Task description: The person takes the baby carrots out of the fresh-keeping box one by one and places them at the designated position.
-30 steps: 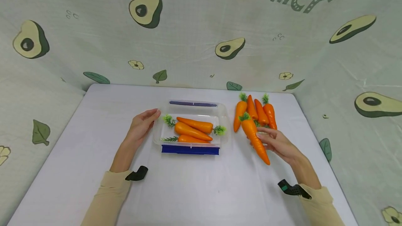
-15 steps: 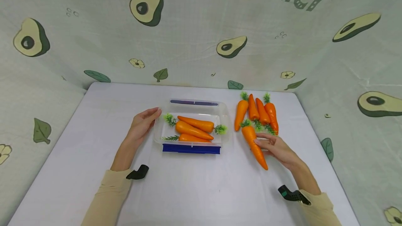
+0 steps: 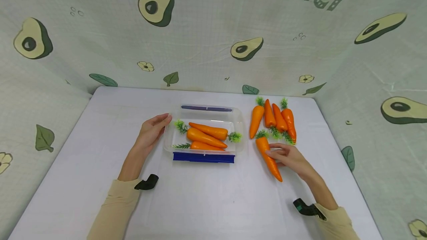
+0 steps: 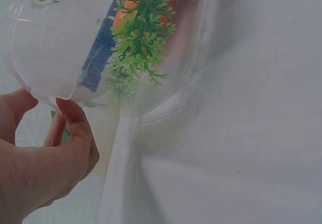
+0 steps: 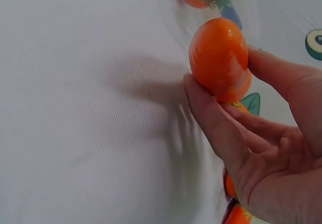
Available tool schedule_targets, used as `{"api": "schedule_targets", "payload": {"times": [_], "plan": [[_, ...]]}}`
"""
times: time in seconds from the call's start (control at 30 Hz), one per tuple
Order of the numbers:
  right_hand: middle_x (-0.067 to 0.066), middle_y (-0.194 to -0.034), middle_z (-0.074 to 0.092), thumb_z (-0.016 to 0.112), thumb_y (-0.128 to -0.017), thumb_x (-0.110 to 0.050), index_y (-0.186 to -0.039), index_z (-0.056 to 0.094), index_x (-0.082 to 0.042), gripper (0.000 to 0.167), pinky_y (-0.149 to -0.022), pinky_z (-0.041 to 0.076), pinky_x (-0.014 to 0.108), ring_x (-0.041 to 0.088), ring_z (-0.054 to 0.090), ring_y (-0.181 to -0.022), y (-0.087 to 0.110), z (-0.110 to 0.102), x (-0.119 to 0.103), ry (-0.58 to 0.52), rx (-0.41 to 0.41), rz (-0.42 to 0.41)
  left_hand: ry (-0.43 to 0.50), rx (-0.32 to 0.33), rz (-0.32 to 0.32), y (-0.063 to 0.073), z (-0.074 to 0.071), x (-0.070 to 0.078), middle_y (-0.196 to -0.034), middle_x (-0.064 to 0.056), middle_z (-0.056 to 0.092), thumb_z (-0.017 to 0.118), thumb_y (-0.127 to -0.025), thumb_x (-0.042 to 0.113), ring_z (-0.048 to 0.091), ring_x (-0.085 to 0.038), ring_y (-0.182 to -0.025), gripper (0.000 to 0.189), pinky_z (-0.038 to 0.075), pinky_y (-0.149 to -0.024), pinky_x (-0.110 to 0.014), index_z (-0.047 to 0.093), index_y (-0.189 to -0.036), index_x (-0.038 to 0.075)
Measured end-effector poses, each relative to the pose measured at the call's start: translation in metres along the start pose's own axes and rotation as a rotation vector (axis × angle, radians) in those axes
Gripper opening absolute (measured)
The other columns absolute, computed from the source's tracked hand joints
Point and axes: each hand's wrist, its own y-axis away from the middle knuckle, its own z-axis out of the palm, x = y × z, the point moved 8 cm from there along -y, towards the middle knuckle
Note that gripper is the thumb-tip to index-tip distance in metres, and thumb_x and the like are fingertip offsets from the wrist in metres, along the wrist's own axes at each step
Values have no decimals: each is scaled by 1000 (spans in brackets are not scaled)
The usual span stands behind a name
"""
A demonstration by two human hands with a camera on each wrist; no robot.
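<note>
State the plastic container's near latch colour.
Near latch: deep blue, showing best in the head view.

White table (image 3: 200, 203): on it a clear box (image 3: 200, 116) towards twelve o'clock, four carrots (image 3: 269, 117) clustered towards two.

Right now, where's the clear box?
In the head view, the box stands on the table, left of the loose carrots; the left hand grips its left rim.
</note>
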Motion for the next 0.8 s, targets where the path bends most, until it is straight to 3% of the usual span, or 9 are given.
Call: {"api": "schedule_targets", "payload": {"times": [0.33, 0.8], "plan": [[18, -115, 71, 76, -95, -35, -136, 58, 8, 62, -72, 59, 30, 22, 69, -90, -3, 8, -10, 177, 63, -38, -3, -8, -4, -1, -1, 0, -152, -3, 47, 75, -94, 43, 44, -8, -124, 70, 40, -98, -16, 51, -151, 9], [16, -108, 69, 77, -95, -32, -131, 61, 8, 56, -68, 60, 32, 22, 70, -82, 1, 10, -20, 246, 89, -88, 3, -11, 2, 1, -1, 1, -148, -1, 49, 75, -94, 43, 45, -8, -119, 68, 41, -95, -16, 52, -149, 9]]}}
